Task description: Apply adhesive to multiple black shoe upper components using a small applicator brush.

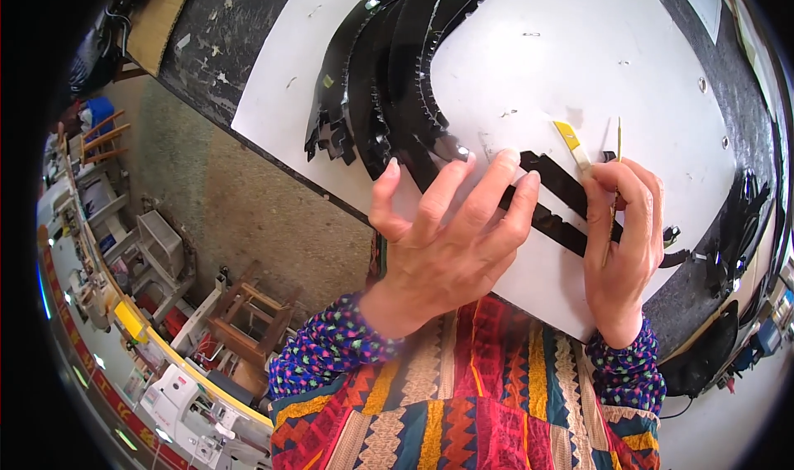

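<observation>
My left hand [455, 238] is spread over the table, fingers apart, fingertips at the ends of curved black strips [405, 73] with notched edges. It holds nothing that I can see. My right hand [626, 222] is closed around a thin yellowish stick [619, 143] that points away from me. By its thumb and index finger is a flat yellow-and-white piece [571, 142]; whether the fingers grip it too is unclear. Under both hands, two straight black strips [556, 182] slant across a white board [496, 73]. My fingers partly hide them.
Shiny black scraps [734, 230] are heaped at the board's right edge. A worn dark tabletop [219, 44] surrounds the board, and small thread bits lie on it. Left of the table stand a wooden stool [252, 313] and a white sewing machine [184, 404].
</observation>
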`<state>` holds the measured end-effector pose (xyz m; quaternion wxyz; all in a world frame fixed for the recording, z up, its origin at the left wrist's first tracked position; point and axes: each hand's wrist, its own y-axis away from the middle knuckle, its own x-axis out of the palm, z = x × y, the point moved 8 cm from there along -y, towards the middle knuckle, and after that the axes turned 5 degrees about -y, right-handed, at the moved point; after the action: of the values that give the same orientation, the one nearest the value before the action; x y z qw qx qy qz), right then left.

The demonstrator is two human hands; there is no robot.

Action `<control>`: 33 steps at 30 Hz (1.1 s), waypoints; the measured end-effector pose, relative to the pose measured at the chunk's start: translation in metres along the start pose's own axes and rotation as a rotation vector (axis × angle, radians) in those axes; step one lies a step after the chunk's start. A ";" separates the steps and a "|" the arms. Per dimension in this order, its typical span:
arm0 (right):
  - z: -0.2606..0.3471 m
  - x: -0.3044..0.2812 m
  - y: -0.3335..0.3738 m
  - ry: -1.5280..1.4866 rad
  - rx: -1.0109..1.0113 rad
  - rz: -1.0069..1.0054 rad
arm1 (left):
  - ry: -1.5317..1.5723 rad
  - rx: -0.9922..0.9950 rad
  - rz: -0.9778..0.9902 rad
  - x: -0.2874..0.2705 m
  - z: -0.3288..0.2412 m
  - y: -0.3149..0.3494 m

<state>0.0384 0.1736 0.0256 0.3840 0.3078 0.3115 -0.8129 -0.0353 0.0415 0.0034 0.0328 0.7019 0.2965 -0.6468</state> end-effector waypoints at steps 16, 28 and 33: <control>-0.002 0.008 0.004 -0.106 0.016 -0.043 | 0.167 -0.185 0.094 -0.012 0.017 -0.011; -0.009 0.010 0.002 -0.230 0.039 -0.081 | 0.408 -0.297 0.096 -0.015 0.024 -0.032; -0.009 0.008 0.001 -0.238 0.031 -0.110 | 0.536 -0.372 0.083 -0.005 0.033 -0.034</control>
<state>0.0375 0.1761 0.0134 0.3684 0.1974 0.2677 -0.8681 -0.0803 0.0538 0.0138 0.1075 0.8406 0.3787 -0.3721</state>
